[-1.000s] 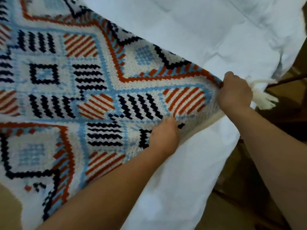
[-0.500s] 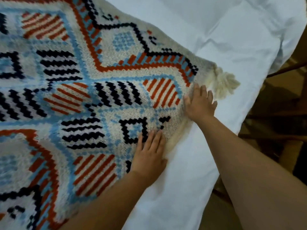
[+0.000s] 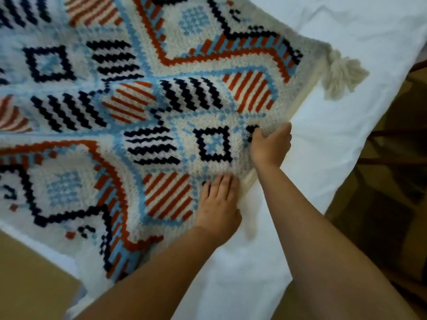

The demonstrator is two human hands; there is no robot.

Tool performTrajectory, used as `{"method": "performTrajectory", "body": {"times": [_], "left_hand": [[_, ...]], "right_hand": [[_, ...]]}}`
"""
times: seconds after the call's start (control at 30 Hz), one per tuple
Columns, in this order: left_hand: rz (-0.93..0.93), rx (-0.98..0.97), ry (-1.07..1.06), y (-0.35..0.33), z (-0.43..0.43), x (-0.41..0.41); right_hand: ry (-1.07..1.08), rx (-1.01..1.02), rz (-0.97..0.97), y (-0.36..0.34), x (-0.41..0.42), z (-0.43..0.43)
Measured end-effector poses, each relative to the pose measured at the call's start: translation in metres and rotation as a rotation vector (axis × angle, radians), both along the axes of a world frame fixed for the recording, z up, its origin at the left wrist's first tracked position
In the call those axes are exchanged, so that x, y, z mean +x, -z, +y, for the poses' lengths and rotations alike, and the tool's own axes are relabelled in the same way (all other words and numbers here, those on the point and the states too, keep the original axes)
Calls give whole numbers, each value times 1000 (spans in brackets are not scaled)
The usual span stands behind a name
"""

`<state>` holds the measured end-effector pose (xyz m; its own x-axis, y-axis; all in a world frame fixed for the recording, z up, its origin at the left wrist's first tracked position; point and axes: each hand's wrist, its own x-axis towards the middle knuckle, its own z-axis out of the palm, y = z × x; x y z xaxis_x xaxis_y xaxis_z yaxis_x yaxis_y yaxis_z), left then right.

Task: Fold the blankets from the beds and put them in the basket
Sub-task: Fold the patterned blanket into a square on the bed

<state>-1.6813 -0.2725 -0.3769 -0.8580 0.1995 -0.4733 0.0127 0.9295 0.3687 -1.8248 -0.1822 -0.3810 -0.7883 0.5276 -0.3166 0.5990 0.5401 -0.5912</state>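
A knitted blanket (image 3: 143, 107) with blue, orange and black diamond patterns lies spread on a white bed (image 3: 346, 125). A cream tassel (image 3: 342, 75) hangs off its far right corner. My right hand (image 3: 270, 146) grips the blanket's near edge, fingers curled around the fabric and lifting it a little. My left hand (image 3: 219, 204) lies flat on the blanket just below, fingers spread, next to the same edge. No basket is in view.
The white bedding runs from the top right to the bottom middle. A brown floor (image 3: 30, 280) shows at the bottom left. Dark wooden furniture (image 3: 392, 181) stands close along the bed's right side.
My right hand let go of the tasselled corner, slid down the edge and closed on the fabric. My left hand flattened on the blanket. The blanket settled onto the bed.
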Motion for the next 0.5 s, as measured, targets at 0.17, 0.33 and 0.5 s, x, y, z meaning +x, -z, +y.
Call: {"method": "performTrajectory", "body": {"times": [0.17,0.33,0.5], "left_hand": [[-85,-167,-48,0,-39,64],[-36,-207,-163,-9,-56,79],[-204,36,-434,-15,-28,65]], "right_hand": [[83,-161,-129,-5,67,-26],[-16,-244,-254,-11,112,-49],[-176,-209,-345,-11,139,-44]]}}
